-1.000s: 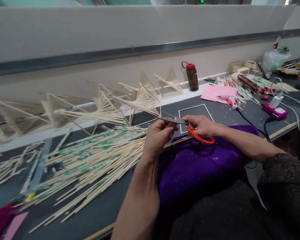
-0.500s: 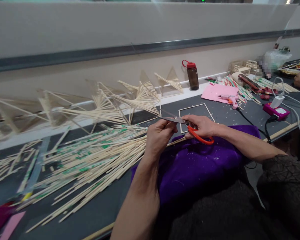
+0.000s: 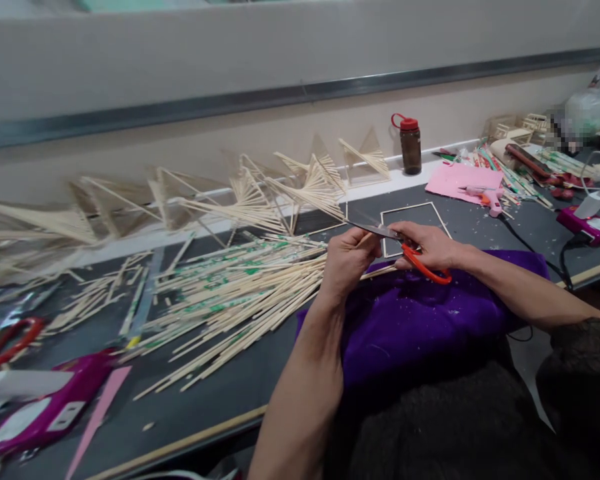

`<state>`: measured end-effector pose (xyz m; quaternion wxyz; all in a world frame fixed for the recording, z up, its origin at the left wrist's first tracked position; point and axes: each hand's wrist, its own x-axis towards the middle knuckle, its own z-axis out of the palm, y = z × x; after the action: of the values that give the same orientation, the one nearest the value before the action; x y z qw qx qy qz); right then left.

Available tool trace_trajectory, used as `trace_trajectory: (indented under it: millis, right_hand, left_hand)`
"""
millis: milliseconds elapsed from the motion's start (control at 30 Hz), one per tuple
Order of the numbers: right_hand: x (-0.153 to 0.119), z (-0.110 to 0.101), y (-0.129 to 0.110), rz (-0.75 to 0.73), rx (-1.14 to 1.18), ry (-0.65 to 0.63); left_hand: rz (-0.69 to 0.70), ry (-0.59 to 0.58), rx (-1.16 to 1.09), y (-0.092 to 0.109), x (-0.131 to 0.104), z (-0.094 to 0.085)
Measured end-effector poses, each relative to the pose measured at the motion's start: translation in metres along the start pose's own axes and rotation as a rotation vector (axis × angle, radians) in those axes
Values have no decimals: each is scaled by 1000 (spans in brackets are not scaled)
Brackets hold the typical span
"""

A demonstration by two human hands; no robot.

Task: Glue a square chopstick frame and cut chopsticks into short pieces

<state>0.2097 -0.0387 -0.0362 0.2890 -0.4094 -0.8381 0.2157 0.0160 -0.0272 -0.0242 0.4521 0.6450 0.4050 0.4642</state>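
Note:
My right hand [image 3: 427,245] is wrapped around the orange-red handles of a pair of scissors [image 3: 425,265]. The grey blades point left, passing over the fingertips of my left hand [image 3: 350,257]. Those fingers are closed in a pinch; whatever they hold is hidden by the hand and blades. Just below both hands, a pale wooden stick [image 3: 379,271] shows at the edge of a purple cloth [image 3: 420,313] over my lap. To the left lies a spread pile of wooden sticks [image 3: 250,307], some in green-printed wrappers. A thin square stick frame [image 3: 414,208] lies behind my right hand.
Twisted stick models [image 3: 260,200] line the wall beside a brown bottle [image 3: 411,148] with a red lid. At right are a pink glue gun [image 3: 485,195] and a purple power strip [image 3: 587,225]. Another purple device [image 3: 45,407] and red-handled scissors [image 3: 13,343] lie at left.
My view has turned left, so the table's things appear farther right and the left-hand device and scissors come into sight. Both hands keep nearly the same pose around the scissors.

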Motion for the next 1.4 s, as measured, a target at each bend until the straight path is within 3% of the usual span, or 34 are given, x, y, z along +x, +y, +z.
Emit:
trace_trajectory:
  millis: [367,967,1233,1400]
  right_hand:
    - [-1,2,0,3,44,-32]
    - [1,9,4,26,162,19]
    - [1,9,0,-7,130,67]
    - [2,9,2,-22,129,90]
  left_hand:
    - [-53,-112,51,7,-1,-5]
    - [15,-23,80,-6,3,-1]
    - [-50,30,-40,5,0,1]
    - [15,103,154,1,0,1]
